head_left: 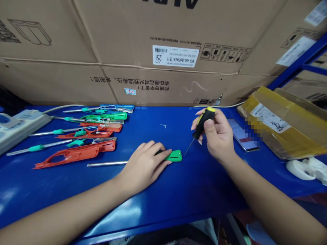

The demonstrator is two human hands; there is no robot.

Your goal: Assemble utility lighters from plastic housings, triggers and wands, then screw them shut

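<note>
My left hand (145,165) presses a green long-neck lighter (176,156) down on the blue table, fingers closed over its handle. The lighter's metal tube (107,164) sticks out to the left, and its middle is hidden under my palm. In my right hand (217,136) is a black and yellow screwdriver (203,123), gripped by its handle. Its thin shaft (189,147) slants down, with the tip just right of the green handle end and apart from it. To the left lie several opened lighters, among them an orange casing half (74,153) and a green one (107,116).
A white power strip (22,124) stands at the left edge. A large cardboard box (122,44) walls off the back. On the right are a phone (244,136), a taped carton (288,122) and a white tape roll (300,169). Small white bits (163,126) lie mid-table.
</note>
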